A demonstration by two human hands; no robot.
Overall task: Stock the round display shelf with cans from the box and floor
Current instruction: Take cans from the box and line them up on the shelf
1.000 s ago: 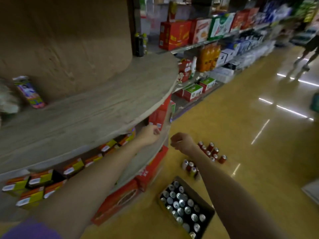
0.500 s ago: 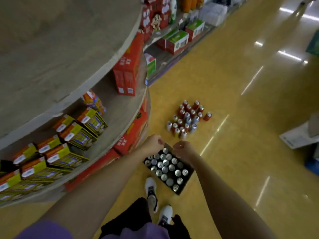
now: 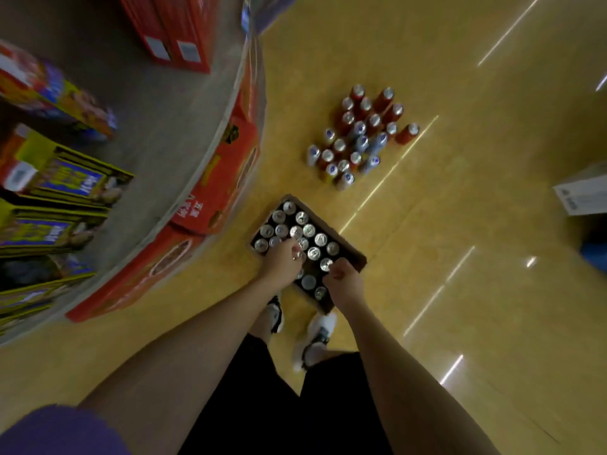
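On a yellow shop floor (image 3: pixel 427 224) beside the round shelf (image 3: pixel 184 126), both hands reach into the box (image 3: pixel 356 254) of cans (image 3: pixel 320 239). The left hand (image 3: pixel 282 262) and right hand (image 3: pixel 343 280) curl over can tops; whether either grips one cannot be told. More cans (image 3: pixel 358 136) stand well apart.

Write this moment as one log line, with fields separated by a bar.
phase: reaching for cans | left hand: over cans in box | right hand: curled above box, grasp unclear | floor cans: untouched

Both arms stretched down, left hand (image 3: pixel 281 261) and right hand (image 3: pixel 342 278) seemingly curled
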